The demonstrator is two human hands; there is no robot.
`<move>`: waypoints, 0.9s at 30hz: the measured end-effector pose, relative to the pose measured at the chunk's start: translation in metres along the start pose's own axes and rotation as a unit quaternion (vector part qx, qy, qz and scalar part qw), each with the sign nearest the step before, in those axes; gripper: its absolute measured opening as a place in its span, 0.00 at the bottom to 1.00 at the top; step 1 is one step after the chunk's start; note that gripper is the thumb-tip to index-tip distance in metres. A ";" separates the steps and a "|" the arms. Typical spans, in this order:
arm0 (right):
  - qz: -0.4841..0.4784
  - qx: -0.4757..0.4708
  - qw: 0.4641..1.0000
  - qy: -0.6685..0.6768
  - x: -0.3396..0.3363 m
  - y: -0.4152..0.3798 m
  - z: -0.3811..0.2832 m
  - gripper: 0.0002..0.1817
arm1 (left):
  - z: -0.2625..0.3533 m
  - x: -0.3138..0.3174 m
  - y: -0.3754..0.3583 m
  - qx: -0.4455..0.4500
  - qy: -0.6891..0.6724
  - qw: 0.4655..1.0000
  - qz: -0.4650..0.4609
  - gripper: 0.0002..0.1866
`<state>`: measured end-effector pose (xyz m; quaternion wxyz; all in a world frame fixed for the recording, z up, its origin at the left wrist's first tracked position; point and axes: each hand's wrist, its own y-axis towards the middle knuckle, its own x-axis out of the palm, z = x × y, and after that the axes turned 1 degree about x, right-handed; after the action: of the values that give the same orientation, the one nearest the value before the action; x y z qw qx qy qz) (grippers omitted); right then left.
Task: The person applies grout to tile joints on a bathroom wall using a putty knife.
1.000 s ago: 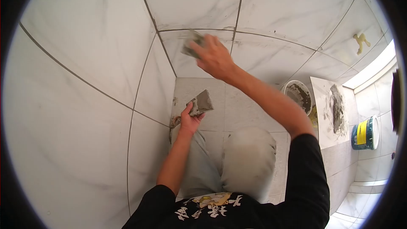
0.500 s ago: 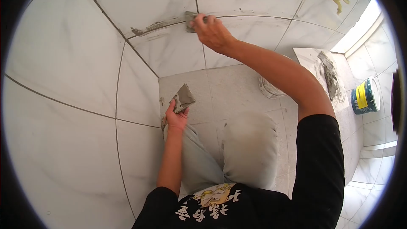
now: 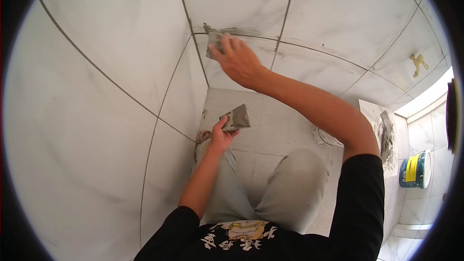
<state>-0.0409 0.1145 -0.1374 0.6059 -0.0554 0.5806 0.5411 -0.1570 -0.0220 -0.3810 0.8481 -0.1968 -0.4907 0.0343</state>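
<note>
My right hand (image 3: 240,63) is closed on a flat grey scraper (image 3: 213,44) and presses it against the white wall tiles near the corner. The scraper lies over the left end of a horizontal tile joint (image 3: 302,47). Dark smears of grout (image 3: 241,31) run along that joint, to the right of the scraper. Lower down, my left hand (image 3: 223,137) grips a small flat plate (image 3: 238,118) by its near edge, above the floor. Wet grey grout covers part of the plate's upper face.
A white board (image 3: 369,108) with a heap of grey grout (image 3: 387,135) lies at the right. Close by are a pale bucket (image 3: 325,137), partly behind my right arm, and a green tub (image 3: 414,169) with a yellow label. A yellowish fitting (image 3: 418,64) sticks out of the wall.
My right hand has drawn the scraper left along the joint to the corner. The view has turned left. My left hand still holds the plate.
</note>
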 end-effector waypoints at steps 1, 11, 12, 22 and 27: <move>0.019 -0.042 0.994 -0.102 0.015 0.018 -0.007 0.26 | 0.001 0.002 0.001 0.003 0.001 1.000 0.001 0.18; -0.155 -0.045 0.920 -0.358 0.035 0.064 -0.024 0.15 | -0.002 0.008 -0.005 0.009 -0.039 0.999 0.022 0.17; -0.151 -0.038 0.922 -0.353 0.035 0.061 -0.022 0.14 | 0.000 0.007 -0.007 0.018 -0.030 0.999 0.036 0.17; -0.182 0.031 0.902 -0.391 -0.005 -0.049 0.042 0.10 | 0.006 0.002 -0.018 0.037 -0.020 0.999 0.019 0.15; -0.292 0.133 0.879 -0.352 -0.044 -0.108 0.058 0.16 | 0.003 0.002 -0.021 0.065 -0.035 0.996 0.057 0.14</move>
<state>0.0859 0.0848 -0.1465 0.9027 0.0526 0.3525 0.2410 -0.1618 -0.0403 -0.3704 0.8380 -0.1674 -0.5050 0.1210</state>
